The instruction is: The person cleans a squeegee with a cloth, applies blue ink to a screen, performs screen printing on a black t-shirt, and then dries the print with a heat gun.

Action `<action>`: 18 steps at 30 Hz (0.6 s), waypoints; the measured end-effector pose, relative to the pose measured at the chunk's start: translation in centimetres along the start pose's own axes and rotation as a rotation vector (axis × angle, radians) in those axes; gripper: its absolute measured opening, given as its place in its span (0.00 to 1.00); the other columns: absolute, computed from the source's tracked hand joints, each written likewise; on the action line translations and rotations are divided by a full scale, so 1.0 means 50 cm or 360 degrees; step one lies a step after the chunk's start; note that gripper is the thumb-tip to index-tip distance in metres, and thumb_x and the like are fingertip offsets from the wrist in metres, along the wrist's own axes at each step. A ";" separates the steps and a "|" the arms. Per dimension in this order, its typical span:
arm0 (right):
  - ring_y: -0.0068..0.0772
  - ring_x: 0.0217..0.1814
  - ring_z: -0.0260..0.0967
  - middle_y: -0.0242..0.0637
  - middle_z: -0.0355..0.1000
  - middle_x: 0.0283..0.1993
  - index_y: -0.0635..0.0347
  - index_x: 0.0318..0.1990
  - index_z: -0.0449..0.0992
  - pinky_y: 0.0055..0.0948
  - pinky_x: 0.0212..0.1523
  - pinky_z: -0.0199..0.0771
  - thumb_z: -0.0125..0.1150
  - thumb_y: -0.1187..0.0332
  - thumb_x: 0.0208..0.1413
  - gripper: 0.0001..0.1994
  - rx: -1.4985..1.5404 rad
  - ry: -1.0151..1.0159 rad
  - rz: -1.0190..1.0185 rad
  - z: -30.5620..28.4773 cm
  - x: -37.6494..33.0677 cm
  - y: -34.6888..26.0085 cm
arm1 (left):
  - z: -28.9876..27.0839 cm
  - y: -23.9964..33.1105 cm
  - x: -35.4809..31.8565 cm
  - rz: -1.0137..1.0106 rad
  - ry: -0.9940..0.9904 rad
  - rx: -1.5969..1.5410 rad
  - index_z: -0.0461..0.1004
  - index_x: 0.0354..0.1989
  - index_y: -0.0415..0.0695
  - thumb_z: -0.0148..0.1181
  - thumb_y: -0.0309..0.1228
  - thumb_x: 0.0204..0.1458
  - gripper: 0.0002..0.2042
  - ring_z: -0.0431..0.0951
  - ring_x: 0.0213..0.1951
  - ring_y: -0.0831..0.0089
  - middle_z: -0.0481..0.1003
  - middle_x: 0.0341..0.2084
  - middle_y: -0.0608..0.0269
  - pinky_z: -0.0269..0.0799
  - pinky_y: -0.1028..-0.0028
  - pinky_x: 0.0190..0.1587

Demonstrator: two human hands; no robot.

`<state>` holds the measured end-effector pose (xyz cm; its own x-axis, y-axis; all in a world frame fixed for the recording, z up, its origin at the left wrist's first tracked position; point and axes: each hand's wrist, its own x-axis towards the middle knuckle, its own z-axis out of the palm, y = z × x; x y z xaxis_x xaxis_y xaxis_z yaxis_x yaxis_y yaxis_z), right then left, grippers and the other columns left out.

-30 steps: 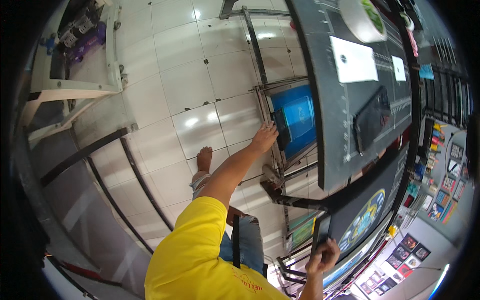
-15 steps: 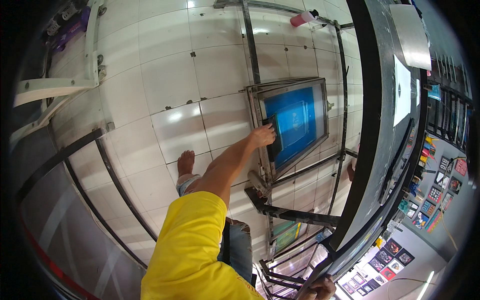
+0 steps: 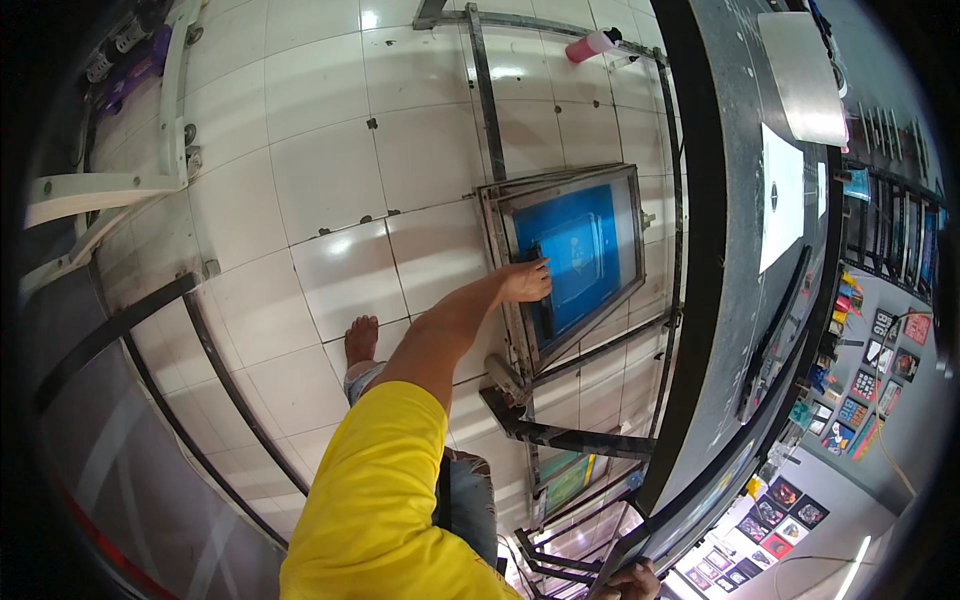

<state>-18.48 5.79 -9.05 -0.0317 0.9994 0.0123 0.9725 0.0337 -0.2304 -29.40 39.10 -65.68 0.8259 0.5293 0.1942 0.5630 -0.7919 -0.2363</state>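
My left hand point(image 3: 525, 281) reaches down from the yellow sleeve with its fingers bent over a narrow dark strip point(image 3: 546, 312). That strip lies along the near side of a blue mesh screen point(image 3: 585, 245) and might be a squeegee; its kind is not clear. The screen sits in a worn metal frame point(image 3: 570, 187), tilted, with at least one more frame stacked behind it. At the lower edge, my right hand point(image 3: 632, 580) has its fingers curled at the edge of the dark table point(image 3: 700, 400); it is partly cut off.
Black metal bars point(image 3: 485, 100) of a low stand run under and around the frames. A bottle with pink liquid point(image 3: 590, 45) stands beyond. White paper point(image 3: 780, 195) and a metal sheet point(image 3: 800, 80) lie on the table. My bare foot point(image 3: 361, 340) is on the tiled floor point(image 3: 320, 170).
The view has shifted slightly, so the frames and table appear further left. My left hand and the dark strip sit a little further in over the blue mesh. My right hand stays at the table edge.
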 end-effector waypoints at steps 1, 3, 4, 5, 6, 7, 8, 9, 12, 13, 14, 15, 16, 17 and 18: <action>0.39 0.39 0.72 0.44 0.64 0.50 0.67 0.55 0.66 0.38 0.45 0.74 0.56 0.54 0.60 0.25 0.0022 -0.0014 -0.0031 -0.002 0.005 0.003 | -0.042 -0.028 -0.006 -0.0037 0.0013 -0.0099 0.62 0.52 0.44 0.55 0.33 0.56 0.17 0.57 0.60 0.68 0.54 0.52 0.61 0.52 0.63 0.68; 0.40 0.41 0.72 0.45 0.61 0.55 0.66 0.57 0.65 0.38 0.47 0.74 0.57 0.53 0.60 0.27 0.0057 -0.0057 -0.0092 -0.004 0.016 0.014 | -0.105 -0.071 -0.021 -0.0200 0.0084 -0.0317 0.66 0.46 0.43 0.54 0.30 0.54 0.12 0.65 0.55 0.67 0.64 0.43 0.59 0.57 0.60 0.66; 0.40 0.41 0.72 0.45 0.60 0.57 0.65 0.59 0.64 0.38 0.48 0.74 0.57 0.53 0.60 0.28 0.0072 -0.0084 -0.0123 -0.005 0.020 0.018 | -0.130 -0.083 -0.024 -0.0311 0.0152 -0.0470 0.68 0.43 0.42 0.53 0.29 0.54 0.09 0.68 0.52 0.66 0.69 0.39 0.59 0.59 0.58 0.65; 0.41 0.42 0.72 0.45 0.59 0.60 0.64 0.60 0.63 0.39 0.49 0.73 0.57 0.52 0.60 0.29 0.0086 -0.0116 -0.0146 -0.003 0.021 0.020 | -0.146 -0.087 -0.033 -0.0464 0.0249 -0.0747 0.69 0.44 0.42 0.54 0.27 0.53 0.10 0.69 0.51 0.65 0.69 0.38 0.59 0.61 0.59 0.64; 0.41 0.43 0.72 0.46 0.58 0.62 0.64 0.61 0.62 0.39 0.50 0.73 0.58 0.52 0.59 0.30 0.0098 -0.0160 -0.0191 -0.003 0.020 0.022 | -0.157 -0.089 -0.041 -0.0602 0.0377 -0.1026 0.69 0.45 0.42 0.55 0.25 0.52 0.12 0.70 0.51 0.63 0.69 0.37 0.59 0.62 0.61 0.63; 0.41 0.44 0.72 0.46 0.56 0.64 0.63 0.63 0.61 0.39 0.51 0.73 0.58 0.52 0.59 0.31 0.0112 -0.0197 -0.0229 -0.002 0.017 0.021 | -0.170 -0.090 -0.048 -0.0745 0.0492 -0.1301 0.69 0.46 0.42 0.56 0.24 0.51 0.13 0.71 0.50 0.62 0.70 0.36 0.58 0.63 0.62 0.62; 0.41 0.45 0.73 0.46 0.55 0.67 0.63 0.64 0.60 0.39 0.52 0.73 0.59 0.51 0.59 0.32 0.0124 -0.0307 -0.0304 -0.006 0.012 0.023 | -0.185 -0.089 -0.055 -0.0883 0.0537 -0.1573 0.68 0.49 0.41 0.57 0.23 0.51 0.15 0.71 0.49 0.60 0.71 0.37 0.56 0.64 0.63 0.61; 0.35 0.37 0.66 0.41 0.56 0.50 0.64 0.60 0.62 0.37 0.52 0.68 0.57 0.52 0.59 0.29 0.0197 -0.0104 -0.0299 0.020 0.025 0.009 | -0.198 -0.082 -0.063 -0.1017 0.0578 -0.1843 0.68 0.51 0.40 0.57 0.22 0.51 0.17 0.72 0.49 0.58 0.72 0.38 0.54 0.64 0.64 0.60; 0.20 0.22 0.53 0.30 0.57 0.19 0.70 0.52 0.66 0.29 0.44 0.60 0.54 0.57 0.58 0.24 0.0369 0.0213 -0.0272 0.060 0.066 -0.046 | -0.298 -0.073 -0.097 -0.1571 0.0798 -0.2425 0.68 0.52 0.38 0.54 0.23 0.56 0.15 0.73 0.47 0.55 0.74 0.39 0.51 0.66 0.62 0.55; 0.21 0.23 0.53 0.31 0.57 0.20 0.70 0.51 0.66 0.28 0.41 0.59 0.54 0.58 0.58 0.23 0.0440 0.0175 -0.0283 0.059 0.084 -0.053 | -0.334 -0.073 -0.121 -0.1826 0.0905 -0.2552 0.69 0.51 0.38 0.52 0.24 0.58 0.13 0.74 0.46 0.55 0.75 0.39 0.51 0.66 0.61 0.53; 0.21 0.23 0.52 0.31 0.58 0.21 0.71 0.51 0.66 0.27 0.38 0.57 0.55 0.59 0.58 0.22 0.0513 0.0138 -0.0294 0.060 0.099 -0.057 | -0.341 -0.065 -0.144 -0.1953 0.0984 -0.2720 0.69 0.51 0.37 0.52 0.25 0.58 0.13 0.74 0.45 0.57 0.75 0.39 0.53 0.66 0.63 0.52; 0.22 0.23 0.52 0.32 0.58 0.22 0.71 0.51 0.66 0.26 0.35 0.56 0.55 0.60 0.57 0.22 0.0578 0.0109 -0.0308 0.058 0.101 -0.058 | -0.331 -0.051 -0.166 -0.2067 0.1076 -0.2892 0.69 0.51 0.37 0.53 0.26 0.59 0.13 0.75 0.43 0.60 0.75 0.38 0.55 0.67 0.64 0.52; 0.30 0.25 0.60 0.48 0.66 0.35 0.73 0.46 0.70 0.24 0.20 0.56 0.61 0.61 0.54 0.21 0.0631 0.0096 -0.0339 0.058 0.096 -0.043 | -0.326 -0.038 -0.188 -0.2169 0.1173 -0.3067 0.69 0.50 0.37 0.53 0.26 0.59 0.12 0.75 0.42 0.63 0.76 0.38 0.57 0.67 0.66 0.51; 0.29 0.23 0.59 0.47 0.67 0.35 0.74 0.45 0.70 0.25 0.21 0.59 0.60 0.62 0.54 0.20 0.0716 0.0147 -0.0295 0.062 0.109 -0.071 | -0.337 -0.028 -0.216 -0.2221 0.1289 -0.3304 0.70 0.51 0.37 0.54 0.27 0.59 0.13 0.75 0.42 0.66 0.76 0.39 0.60 0.67 0.68 0.50; 0.28 0.22 0.60 0.45 0.67 0.34 0.74 0.46 0.70 0.25 0.22 0.59 0.60 0.63 0.54 0.19 0.0689 0.0123 -0.0278 0.059 0.113 -0.080 | -0.353 -0.018 -0.251 -0.2271 0.1406 -0.3539 0.70 0.51 0.37 0.54 0.28 0.60 0.13 0.74 0.43 0.69 0.76 0.40 0.62 0.67 0.70 0.49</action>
<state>-23.22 11.33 -10.92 -0.1533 0.9759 0.1555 0.7680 0.2166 -0.6027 -40.78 27.80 -51.08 -0.1114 0.8943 -0.4333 -0.6928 0.2426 0.6791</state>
